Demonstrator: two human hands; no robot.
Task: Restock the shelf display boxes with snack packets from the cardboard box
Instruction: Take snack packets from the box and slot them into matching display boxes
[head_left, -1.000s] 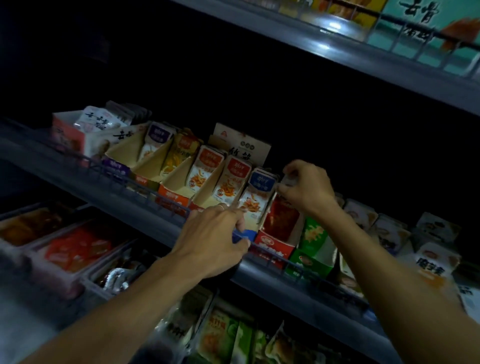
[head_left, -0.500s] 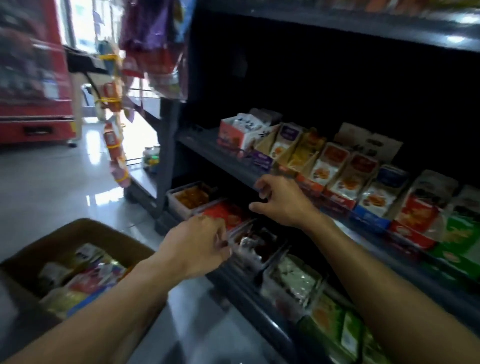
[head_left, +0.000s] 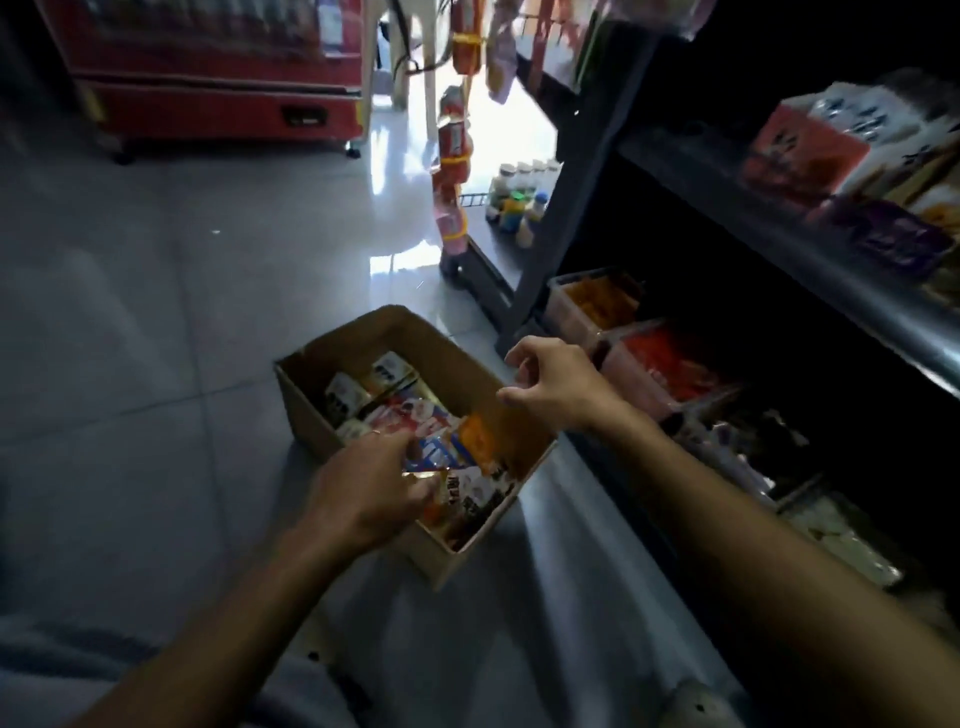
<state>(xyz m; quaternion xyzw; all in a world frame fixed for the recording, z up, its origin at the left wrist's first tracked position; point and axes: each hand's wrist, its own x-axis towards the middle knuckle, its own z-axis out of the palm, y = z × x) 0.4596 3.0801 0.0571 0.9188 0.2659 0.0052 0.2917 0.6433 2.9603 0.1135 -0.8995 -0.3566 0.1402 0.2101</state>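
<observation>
Both bare forearms reach forward and down; left hand (head_left: 363, 493) lower, fingers (head_left: 415, 488) curled, pinching; right hand (head_left: 558, 387) higher, fingers (head_left: 519, 353) loosely curled, holding nothing
</observation>
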